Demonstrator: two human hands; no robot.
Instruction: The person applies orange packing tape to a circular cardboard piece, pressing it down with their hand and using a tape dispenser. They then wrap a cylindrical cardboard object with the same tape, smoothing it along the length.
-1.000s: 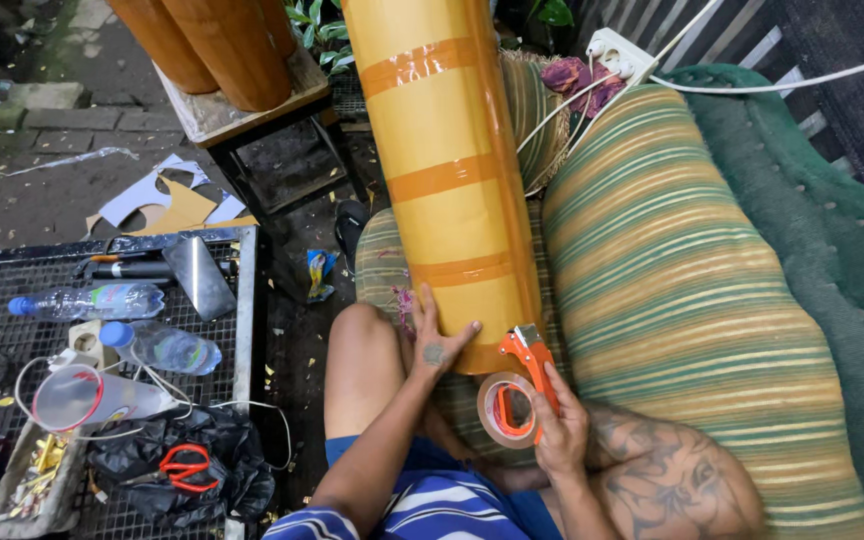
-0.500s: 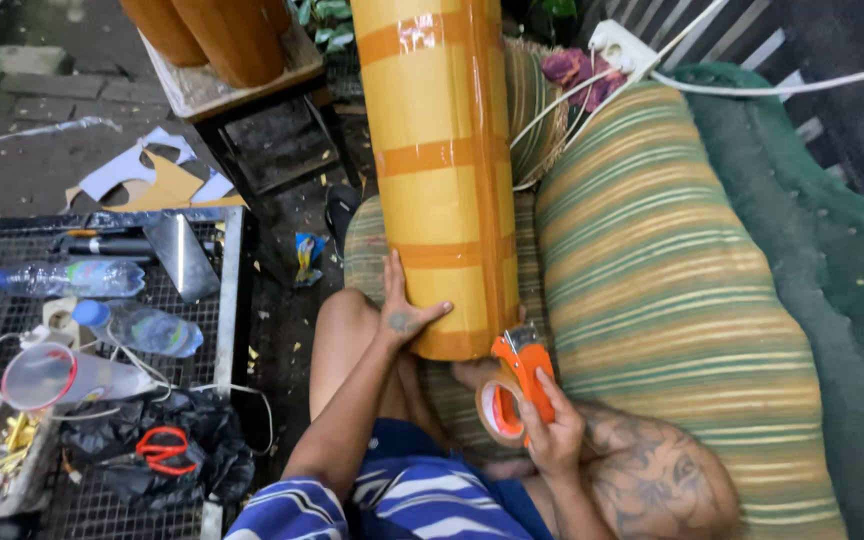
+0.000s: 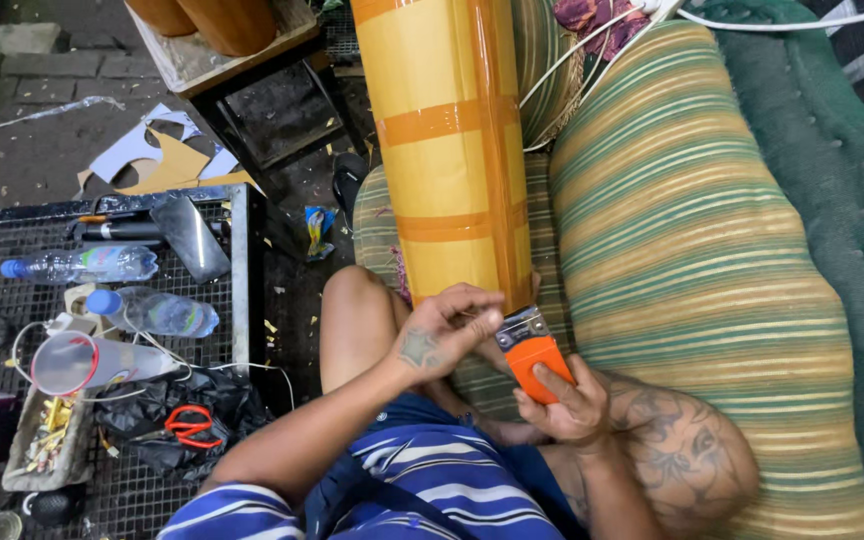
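Observation:
A tall yellow cardboard tube (image 3: 447, 150), banded with brownish-orange tape, stands between my knees and leans against a striped cushion. My right hand (image 3: 564, 395) grips an orange tape dispenser (image 3: 535, 358) with its metal blade pressed to the tube's lower right edge. My left hand (image 3: 444, 328) is at the tube's bottom edge, fingers pinched together beside the dispenser's blade. The tape roll itself is hidden under my right hand.
A green-and-cream striped cushion (image 3: 692, 260) fills the right. At left, a black wire-mesh rack (image 3: 237, 260) carries two plastic bottles (image 3: 82, 265), a clear cup (image 3: 77, 362), red-handled scissors (image 3: 192, 425) and cables. Cardboard scraps (image 3: 157, 160) lie on the ground; a white cable (image 3: 752, 20) crosses top right.
My right hand brought the dispenser up from my lap to the tube's lower edge. My left hand went from flat against the tube to pinching at its bottom edge.

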